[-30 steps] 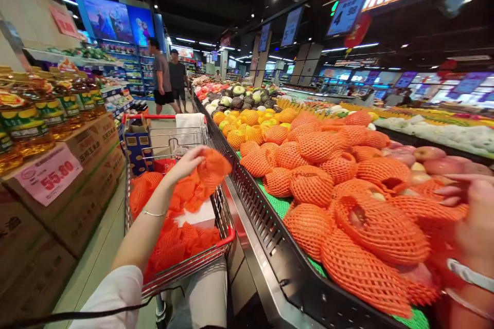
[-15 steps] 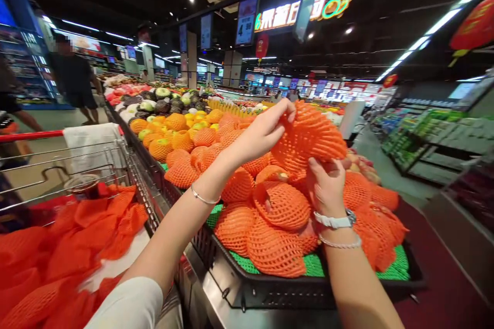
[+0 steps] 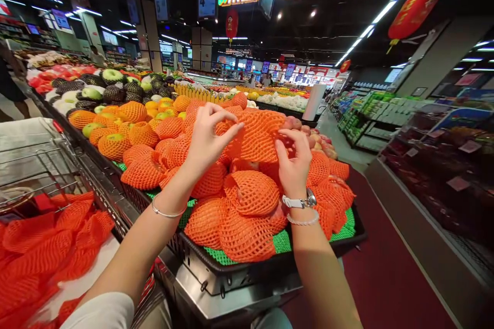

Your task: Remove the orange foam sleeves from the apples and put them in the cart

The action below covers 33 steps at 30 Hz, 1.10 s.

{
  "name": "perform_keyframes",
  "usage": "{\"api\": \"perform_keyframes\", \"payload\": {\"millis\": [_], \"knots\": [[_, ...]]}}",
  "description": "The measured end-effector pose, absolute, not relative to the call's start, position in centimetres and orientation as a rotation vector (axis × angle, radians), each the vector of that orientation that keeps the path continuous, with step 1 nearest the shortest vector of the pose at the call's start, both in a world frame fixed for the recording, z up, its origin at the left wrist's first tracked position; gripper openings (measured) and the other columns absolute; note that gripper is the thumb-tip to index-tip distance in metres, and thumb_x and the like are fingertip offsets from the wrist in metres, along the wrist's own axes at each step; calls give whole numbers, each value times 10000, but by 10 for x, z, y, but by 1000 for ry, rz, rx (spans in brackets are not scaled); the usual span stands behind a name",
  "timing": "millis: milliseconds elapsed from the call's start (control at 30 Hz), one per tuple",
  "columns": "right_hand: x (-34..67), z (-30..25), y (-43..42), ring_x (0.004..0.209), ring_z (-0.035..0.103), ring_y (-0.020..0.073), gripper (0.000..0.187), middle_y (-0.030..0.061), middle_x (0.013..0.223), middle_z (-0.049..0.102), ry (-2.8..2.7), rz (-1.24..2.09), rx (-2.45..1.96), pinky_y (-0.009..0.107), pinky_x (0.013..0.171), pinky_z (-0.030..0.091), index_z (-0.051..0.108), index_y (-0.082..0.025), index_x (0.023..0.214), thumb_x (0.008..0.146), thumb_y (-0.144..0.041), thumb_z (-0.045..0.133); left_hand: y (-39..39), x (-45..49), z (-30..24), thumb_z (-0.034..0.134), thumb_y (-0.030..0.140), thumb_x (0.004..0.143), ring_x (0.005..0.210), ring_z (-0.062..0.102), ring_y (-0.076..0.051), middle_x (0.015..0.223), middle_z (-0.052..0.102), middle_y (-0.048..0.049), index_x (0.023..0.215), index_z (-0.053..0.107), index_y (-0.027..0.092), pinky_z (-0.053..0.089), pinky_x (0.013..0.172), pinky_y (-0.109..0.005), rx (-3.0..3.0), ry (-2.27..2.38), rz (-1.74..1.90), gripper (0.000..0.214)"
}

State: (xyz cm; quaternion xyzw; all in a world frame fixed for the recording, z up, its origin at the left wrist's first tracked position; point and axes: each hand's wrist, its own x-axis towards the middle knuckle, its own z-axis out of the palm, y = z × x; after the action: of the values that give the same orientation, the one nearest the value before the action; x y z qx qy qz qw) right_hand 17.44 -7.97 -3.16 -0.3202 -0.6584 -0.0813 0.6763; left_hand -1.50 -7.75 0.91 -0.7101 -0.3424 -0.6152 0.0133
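An orange foam fruit net [image 3: 259, 136] hangs stretched between my two hands, above a heap of fruit. My left hand [image 3: 211, 136] pinches its left edge between thumb and fingers. At the net's right edge, the thumb and fingers of my right hand [image 3: 294, 157] are closed on it. I cannot tell whether any fruit is inside this net. Right below lies a netted fruit [image 3: 252, 193], its skin showing through the net's opening. Other netted fruits [image 3: 247, 236] lie around it on green matting [image 3: 283, 242] in a black crate [image 3: 231, 267].
A shopping cart at the left holds a pile of loose red-orange nets [image 3: 42, 241], with a white cloth [image 3: 27, 139] over its edge. Yellow-netted fruit [image 3: 115, 145] and pale green melons [image 3: 92, 93] extend along the stand. A packed shelf [image 3: 443, 154] borders the right aisle.
My view has turned right. The net, bulky and raised before, is now flatter and spread between my hands. My left hand has shifted from the net's top to its left side.
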Motion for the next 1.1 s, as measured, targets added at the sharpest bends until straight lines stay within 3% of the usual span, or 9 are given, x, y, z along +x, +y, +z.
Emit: {"api": "perform_keyframes", "payload": {"millis": [133,267,367,500,600,800,933,1100], "knots": [[176,-29,-80,941,559,156,174,43,944,574,-1391,-114,-712,357,872,466,642,-212,930,897,-235,472,-80,-1,7,574,341,832,596,422,-106,648,442,34,754,475,205,368,577,-239,-2693,-930,-2179,185],[177,-28,-79,905,585,155,151,42,940,609,-1359,88,-705,342,841,492,630,-204,900,826,-201,498,-81,2,8,563,265,667,551,398,-95,619,463,29,721,515,192,342,521,-219,-2988,-820,-2461,103],[178,-28,-76,877,615,160,142,34,927,644,-1317,231,-703,340,819,514,610,-214,905,779,-241,551,-82,-7,10,485,222,602,495,362,-90,549,455,26,609,534,173,318,500,-231,-3090,-850,-2257,70],[179,-29,-72,853,628,158,134,22,895,655,-1324,399,-621,329,792,540,608,-233,862,743,-284,573,-81,-14,12,505,233,620,531,362,-102,509,402,32,509,443,175,316,542,-240,-2865,-838,-1667,140],[179,-30,-71,964,629,179,367,27,1106,651,-1393,534,-589,324,772,561,603,-272,1031,666,-289,635,-81,-11,11,525,275,601,574,376,-114,582,420,22,556,372,192,326,546,-241,-2700,-868,-1503,180],[184,-30,-79,1247,509,240,551,43,1294,567,-1538,592,-579,429,1047,463,579,-275,1139,634,-435,728,-80,-8,2,479,317,740,598,478,-142,616,523,0,618,460,177,426,658,-274,-2796,-796,-1229,187],[186,-34,-82,1357,385,262,671,18,1444,423,-1636,580,-593,467,1075,433,480,-335,1272,652,-385,732,-77,-11,-5,456,309,815,781,558,-193,814,617,-54,812,597,150,458,822,-327,-2669,-726,-1243,213],[186,-40,-80,1385,346,263,854,48,1498,325,-1815,478,-640,472,1141,354,287,-317,1414,665,-272,694,-77,-7,-7,494,282,843,853,592,-211,949,649,-81,1089,607,154,477,860,-336,-2686,-710,-1149,300]]}}
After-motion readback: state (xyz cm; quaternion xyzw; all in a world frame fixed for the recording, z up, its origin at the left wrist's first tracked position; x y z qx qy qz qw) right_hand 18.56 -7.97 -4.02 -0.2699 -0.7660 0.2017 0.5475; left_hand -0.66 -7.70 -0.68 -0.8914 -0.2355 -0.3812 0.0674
